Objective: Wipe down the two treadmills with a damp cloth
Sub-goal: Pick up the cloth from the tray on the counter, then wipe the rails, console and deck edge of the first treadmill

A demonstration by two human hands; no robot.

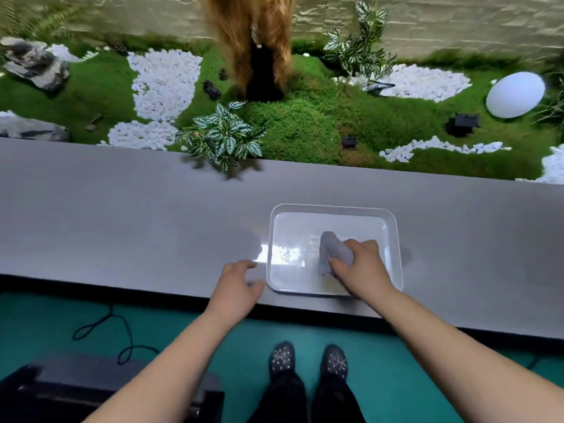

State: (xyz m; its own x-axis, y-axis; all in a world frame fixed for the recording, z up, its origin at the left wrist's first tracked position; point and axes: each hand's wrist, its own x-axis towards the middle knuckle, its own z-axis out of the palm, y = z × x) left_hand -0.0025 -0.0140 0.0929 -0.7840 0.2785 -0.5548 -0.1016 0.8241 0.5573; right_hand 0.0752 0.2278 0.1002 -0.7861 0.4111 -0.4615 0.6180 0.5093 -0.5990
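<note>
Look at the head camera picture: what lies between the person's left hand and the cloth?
The near-left rim of the clear tray and a bare stretch of its wet floor separate the left hand from the grey cloth, gripped by the right hand.

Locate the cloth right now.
Head view: the grey cloth is bunched in the right hand, inside the white tray on the grey ledge, right of the left hand.

Both bare forearms stretched forward; right hand (pixel 361 267) clenched, fingers curled tight; left hand (pixel 239 283) loose, fingers spread, palm down
</note>
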